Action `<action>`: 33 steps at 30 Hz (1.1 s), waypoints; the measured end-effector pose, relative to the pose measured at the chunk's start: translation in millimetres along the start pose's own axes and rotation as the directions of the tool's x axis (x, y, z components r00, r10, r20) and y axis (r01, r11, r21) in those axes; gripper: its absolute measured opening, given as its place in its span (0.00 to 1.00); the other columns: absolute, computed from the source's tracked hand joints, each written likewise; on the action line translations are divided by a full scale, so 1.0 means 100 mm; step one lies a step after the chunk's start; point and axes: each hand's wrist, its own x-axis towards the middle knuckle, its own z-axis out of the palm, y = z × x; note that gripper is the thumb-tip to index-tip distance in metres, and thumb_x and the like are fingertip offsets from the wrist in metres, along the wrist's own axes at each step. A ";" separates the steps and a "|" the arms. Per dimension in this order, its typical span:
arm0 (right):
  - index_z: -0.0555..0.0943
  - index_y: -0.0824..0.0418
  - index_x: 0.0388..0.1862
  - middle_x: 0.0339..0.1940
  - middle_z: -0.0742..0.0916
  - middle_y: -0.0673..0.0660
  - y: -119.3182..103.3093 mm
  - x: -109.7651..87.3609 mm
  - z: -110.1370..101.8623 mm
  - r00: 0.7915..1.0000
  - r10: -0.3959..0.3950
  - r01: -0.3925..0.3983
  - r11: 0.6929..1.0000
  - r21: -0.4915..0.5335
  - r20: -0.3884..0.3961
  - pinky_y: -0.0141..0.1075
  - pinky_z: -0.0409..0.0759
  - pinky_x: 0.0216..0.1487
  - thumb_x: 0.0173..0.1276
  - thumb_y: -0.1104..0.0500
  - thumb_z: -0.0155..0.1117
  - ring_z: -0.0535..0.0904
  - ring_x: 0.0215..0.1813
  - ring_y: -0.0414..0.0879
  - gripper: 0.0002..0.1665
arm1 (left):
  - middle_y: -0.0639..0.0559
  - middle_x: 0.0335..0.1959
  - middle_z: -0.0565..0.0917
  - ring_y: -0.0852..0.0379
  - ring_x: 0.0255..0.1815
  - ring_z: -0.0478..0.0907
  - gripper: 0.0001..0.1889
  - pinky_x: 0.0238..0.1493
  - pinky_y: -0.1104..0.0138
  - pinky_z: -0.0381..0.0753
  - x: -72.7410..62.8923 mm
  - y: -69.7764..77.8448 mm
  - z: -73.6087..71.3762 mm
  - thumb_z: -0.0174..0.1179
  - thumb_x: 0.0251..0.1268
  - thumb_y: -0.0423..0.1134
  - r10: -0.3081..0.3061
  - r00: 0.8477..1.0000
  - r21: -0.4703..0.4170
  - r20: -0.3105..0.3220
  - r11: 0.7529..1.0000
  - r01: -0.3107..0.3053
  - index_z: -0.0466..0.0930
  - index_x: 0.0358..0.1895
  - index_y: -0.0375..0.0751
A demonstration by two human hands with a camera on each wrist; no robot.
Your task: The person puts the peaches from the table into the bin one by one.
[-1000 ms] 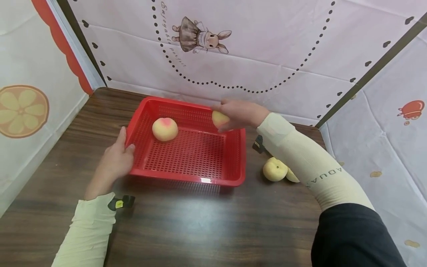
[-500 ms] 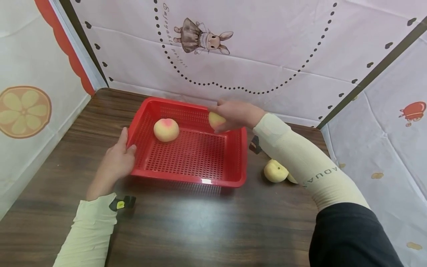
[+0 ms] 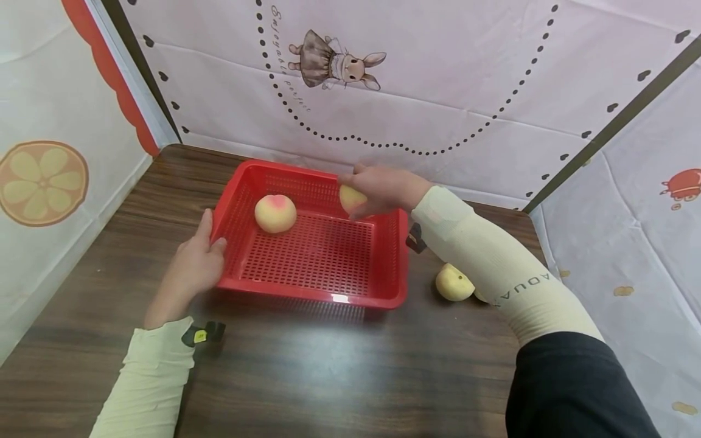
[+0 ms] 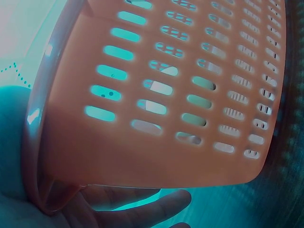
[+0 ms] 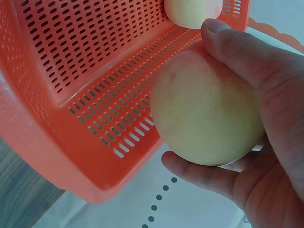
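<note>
The red plastic basket [image 3: 378, 300] lies in the middle of the head view. My left hand [image 3: 191, 267] grips its left rim; in the left wrist view several fingers [image 4: 152, 209] show below the slotted wall. Over the back right part of the basket, my right hand [image 3: 387, 187] holds a peach [image 3: 350, 198], pale yellow with a pink blush. The right wrist view shows thumb and fingers around this peach [image 5: 204, 109], near the slotted wall. Another peach [image 3: 275, 214], pink on top, sits inside the basket at the left.
On the dark wooden table [image 3: 328, 377], right of the basket, rests a pale yellow peach [image 3: 453, 283]. A second one beside it is mostly hidden by my right sleeve [image 3: 482, 255]. Printed cloth walls [image 3: 438, 73] stand behind and on both sides.
My right hand has shifted slightly left over the basket with the peach still in its grasp. My sleeve now covers more of the peaches on the table. The left hand stays on the rim.
</note>
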 end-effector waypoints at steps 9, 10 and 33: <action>0.65 0.51 0.82 0.65 0.78 0.58 -0.04 0.03 -0.01 1.000 -0.010 0.010 1.000 0.011 0.001 0.50 0.80 0.67 0.69 0.40 0.72 0.79 0.63 0.52 0.48 | 0.26 0.80 0.59 0.38 0.52 0.82 0.42 0.58 0.38 0.84 -0.01 -0.01 0.00 0.39 0.85 0.52 -0.001 1.000 -0.018 0.003 1.000 0.001 0.16 0.82 0.56; 0.65 0.51 0.82 0.64 0.78 0.58 -0.04 0.03 0.00 1.000 -0.012 0.012 1.000 0.010 0.001 0.49 0.81 0.66 0.69 0.40 0.72 0.79 0.62 0.51 0.48 | 0.26 0.80 0.59 0.38 0.52 0.82 0.42 0.58 0.38 0.84 -0.01 -0.01 0.00 0.39 0.85 0.52 0.001 1.000 -0.020 0.004 1.000 -0.001 0.16 0.82 0.56; 0.66 0.54 0.82 0.61 0.80 0.56 -0.14 0.14 0.03 0.998 -0.055 0.054 0.998 -0.023 -0.017 0.46 0.79 0.67 0.69 0.43 0.72 0.78 0.60 0.49 0.47 | 0.26 0.79 0.59 0.36 0.55 0.79 0.42 0.56 0.39 0.84 -0.02 -0.01 -0.01 0.38 0.85 0.52 0.004 1.000 -0.007 0.005 1.000 -0.004 0.16 0.82 0.54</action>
